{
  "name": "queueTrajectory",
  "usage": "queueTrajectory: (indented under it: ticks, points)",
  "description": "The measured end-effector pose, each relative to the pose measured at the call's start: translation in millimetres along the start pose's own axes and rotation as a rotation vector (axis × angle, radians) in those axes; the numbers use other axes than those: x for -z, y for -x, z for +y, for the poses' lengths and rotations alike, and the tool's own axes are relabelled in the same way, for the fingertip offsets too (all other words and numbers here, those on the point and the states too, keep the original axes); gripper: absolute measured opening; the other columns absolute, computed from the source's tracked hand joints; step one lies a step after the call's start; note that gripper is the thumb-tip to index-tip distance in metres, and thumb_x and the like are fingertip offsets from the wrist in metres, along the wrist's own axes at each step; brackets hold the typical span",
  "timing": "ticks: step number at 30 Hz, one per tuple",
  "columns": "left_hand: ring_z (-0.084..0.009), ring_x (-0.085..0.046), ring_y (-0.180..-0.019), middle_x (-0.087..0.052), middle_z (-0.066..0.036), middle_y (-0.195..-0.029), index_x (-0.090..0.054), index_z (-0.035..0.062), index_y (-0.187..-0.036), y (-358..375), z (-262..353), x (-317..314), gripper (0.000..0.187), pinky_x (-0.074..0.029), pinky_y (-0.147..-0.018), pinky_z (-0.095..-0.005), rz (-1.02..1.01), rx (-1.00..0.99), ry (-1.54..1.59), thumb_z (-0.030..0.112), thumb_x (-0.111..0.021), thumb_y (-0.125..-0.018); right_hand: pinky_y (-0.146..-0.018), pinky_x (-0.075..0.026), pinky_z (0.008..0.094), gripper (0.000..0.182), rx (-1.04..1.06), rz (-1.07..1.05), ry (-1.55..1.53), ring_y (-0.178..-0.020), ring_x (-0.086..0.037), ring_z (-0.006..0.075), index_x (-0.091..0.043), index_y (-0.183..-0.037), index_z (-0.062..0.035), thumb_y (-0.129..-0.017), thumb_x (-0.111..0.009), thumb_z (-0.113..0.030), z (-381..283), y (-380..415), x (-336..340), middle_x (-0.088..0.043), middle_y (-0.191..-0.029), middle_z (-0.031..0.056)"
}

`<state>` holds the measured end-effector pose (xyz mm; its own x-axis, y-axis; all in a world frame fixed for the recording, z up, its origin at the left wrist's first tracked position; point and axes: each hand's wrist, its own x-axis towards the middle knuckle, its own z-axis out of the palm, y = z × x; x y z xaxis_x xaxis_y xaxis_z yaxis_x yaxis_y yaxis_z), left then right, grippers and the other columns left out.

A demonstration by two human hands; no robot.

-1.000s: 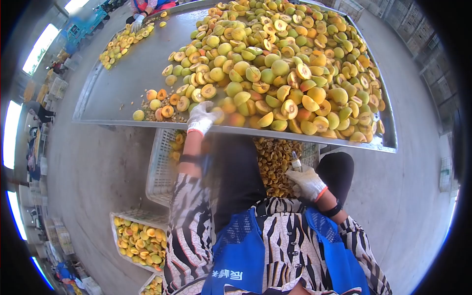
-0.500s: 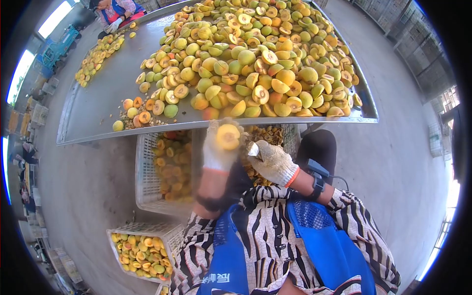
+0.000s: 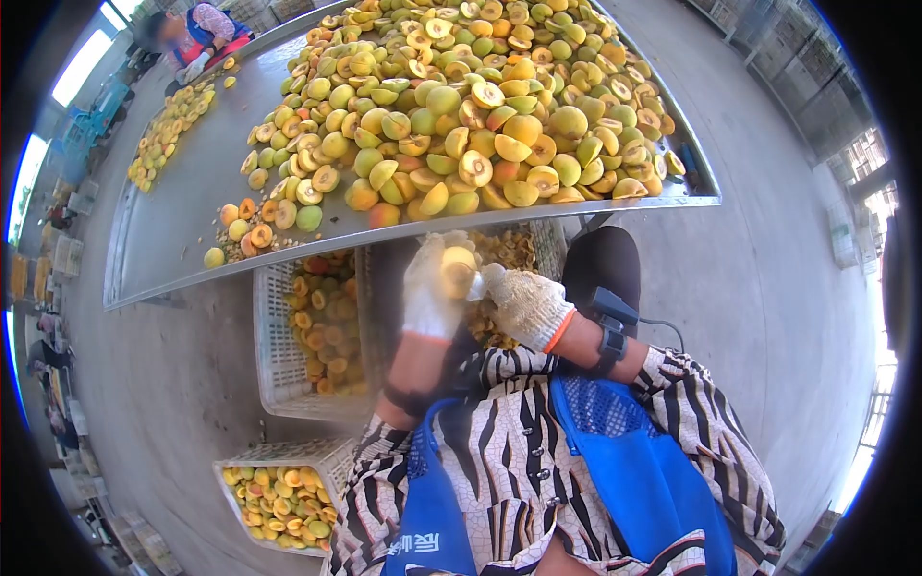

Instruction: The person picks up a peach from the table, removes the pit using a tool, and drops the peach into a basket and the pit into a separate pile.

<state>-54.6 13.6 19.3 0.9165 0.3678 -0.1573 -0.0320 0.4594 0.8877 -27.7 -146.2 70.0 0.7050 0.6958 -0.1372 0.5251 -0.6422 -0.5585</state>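
My left hand (image 3: 428,293), in a dusty white work glove, is closed around a yellow apricot half (image 3: 458,263), its cut face towards me. My right hand (image 3: 527,305), gloved too, is closed on a small metal blade-like tool (image 3: 476,286); its handle is hidden in the fingers. The tool's tip meets the lower right of the apricot half, but blur hides whether it is in the flesh. Both hands are just below the near edge of a metal table (image 3: 317,252), above a crate of brownish scraps (image 3: 507,248).
A large heap of halved apricots (image 3: 451,106) covers much of the table. Two white crates hold fruit: one under the table (image 3: 274,331), one on the floor (image 3: 331,461). At the far left a co-worker (image 3: 206,38) works beside a smaller fruit pile (image 3: 173,134).
The tool in my right hand has come left to the apricot half, which has turned slightly in my left hand. My view has shifted a little.
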Motion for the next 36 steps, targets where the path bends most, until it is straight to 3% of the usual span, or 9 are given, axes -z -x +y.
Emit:
queueTrajectory:
  ticks: [8, 14, 19, 22, 24, 27, 30, 32, 36]
  points:
    - [-0.0216, -0.066, -0.078, -0.067, -0.012, -0.091, -0.063, -0.0014, -0.103, 1.4, 2.1, -6.0, 0.036, -0.056, -0.069, -0.0327, -0.023, 0.353, -0.038, 0.030, -0.046, -0.105, -0.070, -0.052, 0.0504, 0.030, 0.005, -0.163, 0.023, -0.083, -0.067, 0.0410, -0.052, -0.110, -0.0043, -0.088, -0.063, -0.020, 23.8, 6.5, -0.3, -0.067, -0.084, 0.0206]
    - [-0.0174, -0.064, -0.080, -0.068, -0.010, -0.092, -0.064, -0.0018, -0.108, 16.0, 5.6, -31.0, 0.045, -0.054, -0.074, -0.0288, 0.095, -0.014, 0.073, 0.037, -0.040, -0.107, -0.078, -0.053, 0.0482, 0.030, -0.201, -0.159, -0.096, -0.092, -0.068, 0.0397, -0.057, -0.112, -0.0059, -0.087, -0.061, -0.022, 7.4, 10.5, 10.0, -0.069, -0.096, 0.0209]
    - [-0.0156, -0.065, -0.081, -0.069, -0.010, -0.090, -0.068, -0.0018, -0.099, -1.0, -5.7, -13.1, 0.052, -0.054, -0.068, -0.0281, -0.026, -0.252, -0.461, 0.040, -0.038, -0.107, -0.082, -0.052, 0.0478, 0.027, -0.200, -0.178, -0.180, -0.096, -0.067, 0.0415, -0.060, -0.113, -0.0057, -0.091, -0.057, -0.021, 6.3, 5.9, -3.7, -0.069, -0.101, 0.0232]
    - [-0.0212, -0.067, -0.084, -0.069, -0.012, -0.093, -0.068, -0.0009, -0.103, -5.3, 19.6, -14.2, 0.053, -0.057, -0.070, -0.0349, -0.084, 0.219, -0.231, 0.044, -0.039, -0.106, -0.085, -0.051, 0.0472, 0.027, -0.133, -0.221, -0.279, -0.099, -0.065, 0.0423, -0.062, -0.112, -0.0046, -0.091, -0.057, -0.021, 4.1, -1.1, 5.6, -0.069, -0.102, 0.0231]
    - [-0.0257, -0.067, -0.085, -0.069, -0.014, -0.096, -0.065, -0.0013, -0.108, -8.5, 7.2, -15.4, 0.053, -0.058, -0.073, -0.0394, -0.031, -0.113, -0.290, 0.045, -0.039, -0.105, -0.085, -0.051, 0.0467, 0.026, -0.087, -0.129, -0.397, -0.099, -0.065, 0.0425, -0.064, -0.110, -0.0048, -0.092, -0.056, -0.021, 0.4, -2.4, 2.5, -0.069, -0.103, 0.0228]
    - [-0.0314, -0.068, -0.083, -0.068, -0.018, -0.097, -0.063, -0.0027, -0.110, 1.1, 0.2, -28.8, 0.049, -0.060, -0.072, -0.0447, 0.132, 0.053, 0.326, 0.042, -0.043, -0.105, -0.085, -0.052, 0.0471, 0.025, -0.101, -0.122, -0.507, -0.099, -0.065, 0.0431, -0.065, -0.108, -0.0057, -0.093, -0.054, -0.021, -0.1, -4.7, -9.9, -0.069, -0.104, 0.0233]
    - [-0.0252, -0.068, -0.074, -0.070, -0.016, -0.088, -0.066, -0.0043, -0.100, -8.8, -16.0, -7.9, 0.045, -0.057, -0.066, -0.0358, 0.082, -0.068, -0.032, 0.037, -0.048, -0.104, -0.084, -0.052, 0.0486, 0.025, -0.098, -0.199, -0.359, -0.098, -0.065, 0.0437, -0.066, -0.108, -0.0060, -0.093, -0.052, -0.021, -0.6, -6.7, -9.4, -0.069, -0.104, 0.0238]
    - [-0.0202, -0.067, -0.073, -0.071, -0.014, -0.085, -0.069, -0.0059, -0.094, -1.0, 13.5, -16.3, 0.039, -0.054, -0.066, -0.0287, 0.036, 0.162, 0.064, 0.028, -0.051, -0.103, -0.083, -0.052, 0.0500, 0.027, -0.092, -0.258, -0.248, -0.095, -0.066, 0.0435, -0.066, -0.107, -0.0050, -0.093, -0.052, -0.022, -5.0, -8.4, 2.2, -0.069, -0.102, 0.0239]
    - [-0.0201, -0.068, -0.070, -0.071, -0.013, -0.079, -0.069, -0.0059, -0.091, -1.9, 17.1, -13.1, 0.041, -0.053, -0.062, -0.0287, -0.083, 0.134, 0.110, 0.030, -0.052, -0.102, -0.078, -0.053, 0.0472, 0.026, -0.189, -0.364, -0.458, -0.086, -0.068, 0.0393, -0.065, -0.106, -0.0038, -0.091, -0.057, -0.024, 4.0, -11.0, -7.9, -0.069, -0.093, 0.0216]
